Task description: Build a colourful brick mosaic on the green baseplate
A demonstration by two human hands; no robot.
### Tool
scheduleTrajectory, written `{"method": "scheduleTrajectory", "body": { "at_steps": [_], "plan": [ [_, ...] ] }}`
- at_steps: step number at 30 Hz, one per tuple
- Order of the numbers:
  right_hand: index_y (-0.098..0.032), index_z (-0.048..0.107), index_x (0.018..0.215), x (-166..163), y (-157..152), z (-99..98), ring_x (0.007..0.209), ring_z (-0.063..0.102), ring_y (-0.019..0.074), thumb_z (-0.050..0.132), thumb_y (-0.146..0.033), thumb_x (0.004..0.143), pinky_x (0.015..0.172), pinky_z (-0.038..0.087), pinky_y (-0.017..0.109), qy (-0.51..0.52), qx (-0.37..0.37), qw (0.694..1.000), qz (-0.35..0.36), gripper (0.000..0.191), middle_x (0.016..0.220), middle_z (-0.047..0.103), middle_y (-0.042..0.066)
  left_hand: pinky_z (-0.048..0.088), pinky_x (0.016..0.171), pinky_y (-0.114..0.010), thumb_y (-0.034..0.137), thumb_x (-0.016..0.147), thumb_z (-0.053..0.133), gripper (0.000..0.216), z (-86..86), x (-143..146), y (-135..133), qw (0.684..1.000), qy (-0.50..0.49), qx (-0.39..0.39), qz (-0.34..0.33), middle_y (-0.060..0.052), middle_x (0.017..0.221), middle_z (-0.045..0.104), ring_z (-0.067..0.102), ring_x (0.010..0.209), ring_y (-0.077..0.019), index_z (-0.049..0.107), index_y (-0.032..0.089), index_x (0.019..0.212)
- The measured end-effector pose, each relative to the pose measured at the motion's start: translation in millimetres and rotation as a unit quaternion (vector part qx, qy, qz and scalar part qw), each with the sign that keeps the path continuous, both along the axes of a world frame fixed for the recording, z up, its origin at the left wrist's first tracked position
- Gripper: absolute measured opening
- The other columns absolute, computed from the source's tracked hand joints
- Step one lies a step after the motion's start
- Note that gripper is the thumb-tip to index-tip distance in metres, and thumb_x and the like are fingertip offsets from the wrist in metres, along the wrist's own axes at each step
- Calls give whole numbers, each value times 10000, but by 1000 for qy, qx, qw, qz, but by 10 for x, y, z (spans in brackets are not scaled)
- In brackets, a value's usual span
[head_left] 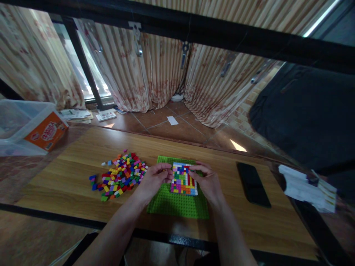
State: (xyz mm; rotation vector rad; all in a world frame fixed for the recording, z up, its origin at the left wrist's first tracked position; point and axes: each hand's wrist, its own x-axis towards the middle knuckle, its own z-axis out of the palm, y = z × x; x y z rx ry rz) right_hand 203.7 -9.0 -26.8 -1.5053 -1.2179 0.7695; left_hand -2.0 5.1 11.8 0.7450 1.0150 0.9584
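Observation:
A green studded baseplate (pixel 177 205) lies flat on the wooden table (pixel 83 184). On its upper middle sits a patch of small coloured bricks (pixel 183 179) pressed together in a rectangle. My left hand (pixel 152 181) rests on the plate with its fingertips at the patch's upper left edge. My right hand (pixel 208 181) touches the patch's upper right corner. Whether either hand pinches a brick is hidden by the fingers. A loose pile of coloured bricks (pixel 120 175) lies on the table to the left of the plate.
A black phone (pixel 253 183) lies right of the plate. White papers (pixel 307 188) sit at the right edge. A clear plastic bin with an orange label (pixel 30 127) stands at the far left. Curtains and tiled floor lie beyond the table.

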Motion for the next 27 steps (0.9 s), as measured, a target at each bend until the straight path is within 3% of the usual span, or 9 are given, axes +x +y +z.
{"method": "scheduleTrajectory", "body": {
  "at_steps": [7, 17, 27],
  "plan": [
    [-254, 732, 1076, -3, 1, 37, 1038, 653, 270, 791, -389, 663, 978, 468, 465, 28, -48, 998, 11, 438, 1097, 739, 62, 506, 619, -256, 144, 699, 656, 222, -62, 39, -27, 1000, 2, 14, -13, -23, 745, 672, 620, 622, -124, 684, 136, 919],
    [-233, 744, 1052, -13, -6, 73, 997, 674, 266, 782, -406, 672, 938, 491, 448, 39, -62, 997, 30, 420, 1046, 757, 59, 478, 555, -250, 106, 708, 596, 231, -74, 81, -25, 1000, 16, 14, -11, -7, 690, 653, 600, 574, -132, 689, 143, 916],
    [-247, 723, 1127, 4, -23, 73, 1057, 662, 279, 765, -432, 706, 980, 471, 482, -5, -55, 998, 36, 462, 1134, 736, 69, 540, 664, -252, 126, 780, 688, 175, -8, 38, -49, 999, -46, -8, 2, -59, 793, 714, 667, 652, -129, 695, 114, 954]
  ]
}}
